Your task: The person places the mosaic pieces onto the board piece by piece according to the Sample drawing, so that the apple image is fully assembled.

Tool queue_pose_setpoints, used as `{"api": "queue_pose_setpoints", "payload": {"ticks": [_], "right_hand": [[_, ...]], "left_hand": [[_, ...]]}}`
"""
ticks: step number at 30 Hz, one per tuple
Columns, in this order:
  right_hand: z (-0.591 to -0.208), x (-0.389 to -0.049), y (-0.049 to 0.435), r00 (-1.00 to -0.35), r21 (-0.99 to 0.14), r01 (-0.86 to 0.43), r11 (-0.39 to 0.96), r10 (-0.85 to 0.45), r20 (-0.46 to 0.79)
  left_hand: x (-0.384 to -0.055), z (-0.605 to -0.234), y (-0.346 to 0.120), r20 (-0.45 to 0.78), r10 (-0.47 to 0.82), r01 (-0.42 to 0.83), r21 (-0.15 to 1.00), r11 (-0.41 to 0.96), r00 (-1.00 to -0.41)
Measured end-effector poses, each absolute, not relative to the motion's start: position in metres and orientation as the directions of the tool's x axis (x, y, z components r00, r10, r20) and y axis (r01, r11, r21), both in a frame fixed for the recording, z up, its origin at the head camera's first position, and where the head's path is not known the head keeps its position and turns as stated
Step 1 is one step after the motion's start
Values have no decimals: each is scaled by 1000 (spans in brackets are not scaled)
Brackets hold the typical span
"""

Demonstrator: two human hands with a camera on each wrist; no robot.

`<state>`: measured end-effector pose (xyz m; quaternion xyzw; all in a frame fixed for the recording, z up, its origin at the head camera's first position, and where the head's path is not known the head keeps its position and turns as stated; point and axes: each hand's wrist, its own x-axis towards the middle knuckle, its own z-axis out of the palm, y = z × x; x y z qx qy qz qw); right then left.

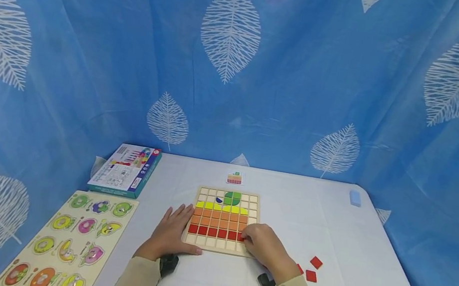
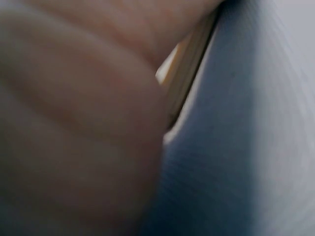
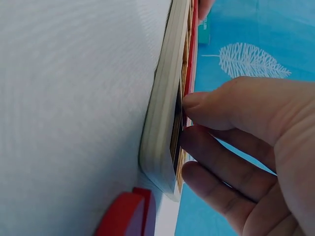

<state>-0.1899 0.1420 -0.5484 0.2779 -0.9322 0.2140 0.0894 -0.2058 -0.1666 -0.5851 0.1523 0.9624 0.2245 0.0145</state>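
Note:
A wooden grid board lies on the table, with rows of red, orange and yellow tiles and a few green pieces near its top. My left hand is spread flat at the board's left edge, its thumb along the near edge. In the left wrist view the palm hides most of the board. At the board's right side, my right hand has bent fingers and pinches a red square tile at the end of the red row. Its thumb meets the red row in the right wrist view.
Loose red tiles lie right of the board, partly behind the right wrist. A small picture card sits beyond the board. On the left are a box and a fruit puzzle board. A blue block lies far right.

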Motion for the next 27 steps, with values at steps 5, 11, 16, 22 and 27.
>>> {"api": "queue_pose_setpoints", "payload": {"ticks": [5,11,16,22,27], "right_hand": [[-550,-188,144,-817,-360,-575,735,-491,304],[-550,-184,151,-815,-406,-578,708,-471,338],[-549,-182,161,-845,-445,-530,722,-405,350],[-545,-180,178,-910,-532,-413,740,-313,270],[-542,-179,196,-949,-621,-315,717,-248,194]], "left_hand": [[-205,-586,-167,30,300,281,445,850,-954],[-206,-586,-167,44,301,289,440,850,-953],[-206,-584,-166,46,301,289,448,846,-952],[-205,-583,-166,45,310,298,436,849,-950],[-205,-581,-167,40,309,294,444,846,-950]]}}
